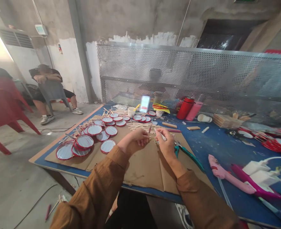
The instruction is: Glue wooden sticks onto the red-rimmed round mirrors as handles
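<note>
My left hand (140,138) is closed, pinching a thin wooden stick (150,128) that points up, over a sheet of brown cardboard (140,165). Beside it, the fingers of my right hand (166,141) are wrapped around a small white object (163,137), mostly hidden, its tip toward the stick. Loose flat wooden sticks (137,126) lie just beyond both hands. Teal-handled pliers (190,156) rest right of my right hand. Left of my left hand are several round white discs with red rims (94,129), some overlapping.
Past the sticks stand a lit phone (144,104), a paper cup (131,111), a red bottle (185,108) and a pink bottle (194,110). A pink glue gun (228,176) and a power strip (271,190) lie at right. A perforated metal panel (126,70) borders the back.
</note>
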